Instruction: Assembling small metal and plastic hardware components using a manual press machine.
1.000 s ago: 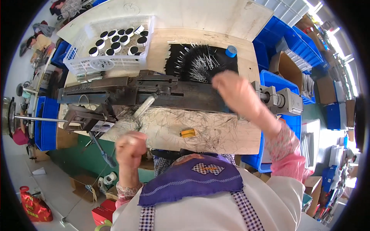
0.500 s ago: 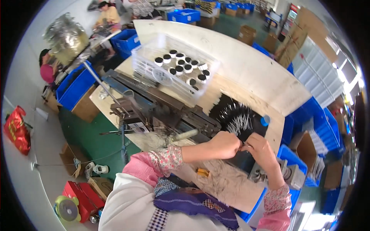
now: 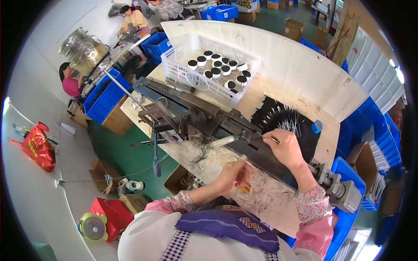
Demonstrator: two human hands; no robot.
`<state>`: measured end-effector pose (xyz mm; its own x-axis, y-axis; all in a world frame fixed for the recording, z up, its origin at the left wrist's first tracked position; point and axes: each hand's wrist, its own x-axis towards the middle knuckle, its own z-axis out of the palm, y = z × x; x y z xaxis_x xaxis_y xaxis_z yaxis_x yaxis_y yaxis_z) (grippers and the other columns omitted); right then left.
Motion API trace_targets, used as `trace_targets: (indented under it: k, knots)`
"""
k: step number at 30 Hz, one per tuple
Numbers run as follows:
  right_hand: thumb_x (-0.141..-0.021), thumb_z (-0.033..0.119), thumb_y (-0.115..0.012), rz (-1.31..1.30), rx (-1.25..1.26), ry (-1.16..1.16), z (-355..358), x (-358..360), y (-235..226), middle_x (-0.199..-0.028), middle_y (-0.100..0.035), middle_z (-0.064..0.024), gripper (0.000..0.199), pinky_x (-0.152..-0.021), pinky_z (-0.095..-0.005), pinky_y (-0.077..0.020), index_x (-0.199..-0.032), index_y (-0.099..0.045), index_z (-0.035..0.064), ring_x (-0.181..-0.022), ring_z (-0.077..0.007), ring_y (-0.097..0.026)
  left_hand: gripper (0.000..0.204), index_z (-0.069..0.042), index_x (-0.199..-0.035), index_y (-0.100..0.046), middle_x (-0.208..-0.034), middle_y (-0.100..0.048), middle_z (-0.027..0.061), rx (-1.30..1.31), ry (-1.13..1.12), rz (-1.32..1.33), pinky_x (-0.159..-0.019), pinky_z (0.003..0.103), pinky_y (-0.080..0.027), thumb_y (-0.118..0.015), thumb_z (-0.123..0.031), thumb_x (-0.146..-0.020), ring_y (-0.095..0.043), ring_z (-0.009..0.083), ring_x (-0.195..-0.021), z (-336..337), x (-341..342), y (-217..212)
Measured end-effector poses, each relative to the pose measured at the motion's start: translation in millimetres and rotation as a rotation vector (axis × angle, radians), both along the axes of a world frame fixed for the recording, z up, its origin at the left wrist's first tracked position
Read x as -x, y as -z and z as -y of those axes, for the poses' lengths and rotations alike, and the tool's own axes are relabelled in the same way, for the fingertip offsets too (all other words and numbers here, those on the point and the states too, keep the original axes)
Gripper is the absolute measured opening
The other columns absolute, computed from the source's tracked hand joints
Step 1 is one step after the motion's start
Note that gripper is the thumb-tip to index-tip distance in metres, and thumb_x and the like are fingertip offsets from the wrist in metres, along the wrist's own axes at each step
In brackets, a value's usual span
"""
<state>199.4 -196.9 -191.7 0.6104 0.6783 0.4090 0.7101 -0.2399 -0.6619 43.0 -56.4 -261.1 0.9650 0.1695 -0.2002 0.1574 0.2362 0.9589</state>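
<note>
My right hand (image 3: 284, 145) is raised to the end of a dark metal bench machine (image 3: 217, 119). Its thumb and fingers pinch a thin metal piece (image 3: 271, 139), pointing at the machine's jaw. Over the wooden tabletop, my left hand (image 3: 234, 175) is curled closed; what its fingers hold, if anything, is too small to make out. Just below it lies a small yellow block (image 3: 244, 188). Behind my right hand, many thin silvery pins with dark tufts (image 3: 285, 119) lie on a black mat (image 3: 309, 145).
A clear plastic crate (image 3: 174, 58) holds several white, black-topped cylinders. A blue cap (image 3: 317, 126) stands on the mat's right. Dark loose bristles (image 3: 261, 198) litter the front tabletop. A metal motor-like unit (image 3: 337, 191) sits at the right edge. A pale board (image 3: 278, 52) borders the back.
My hands were together over the table's right part. They are now apart: the left has drawn back left and nearer me, the right has gone to the machine's end. The view has shifted.
</note>
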Motion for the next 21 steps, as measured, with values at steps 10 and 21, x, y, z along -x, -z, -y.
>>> trace_targets:
  k: [10,21]
  knots:
    - [-0.075,0.006,-0.066,-0.062,0.093,-0.011,7.8,3.4,5.9,-0.078,-0.066,-0.0142,0.007,-0.068,-0.037,-0.0513,-0.079,-0.068,0.0011,-0.074,-0.0316,-0.065,0.048,-0.004,-0.096,-0.057,-0.056,-0.046,0.0041,1.113,0.253,-0.19,-0.034,0.021,-0.027,-0.044,-0.05,-0.094,-0.035,0.0089,-0.037,-38.2,-7.5,-88.3]
    - [-0.073,0.002,-0.062,0.549,0.131,0.094,5.4,44.5,-3.7,-0.079,-0.053,-0.0075,0.016,-0.058,-0.0365,-0.0503,-0.088,-0.063,0.0064,-0.065,-0.0267,-0.058,0.02,-0.003,-0.099,-0.055,-0.067,-0.057,0.0026,-0.383,0.079,0.076,-0.047,0.028,-0.042,-0.059,-0.02,-0.089,-0.053,0.0116,-0.05,-28.5,6.1,6.5]
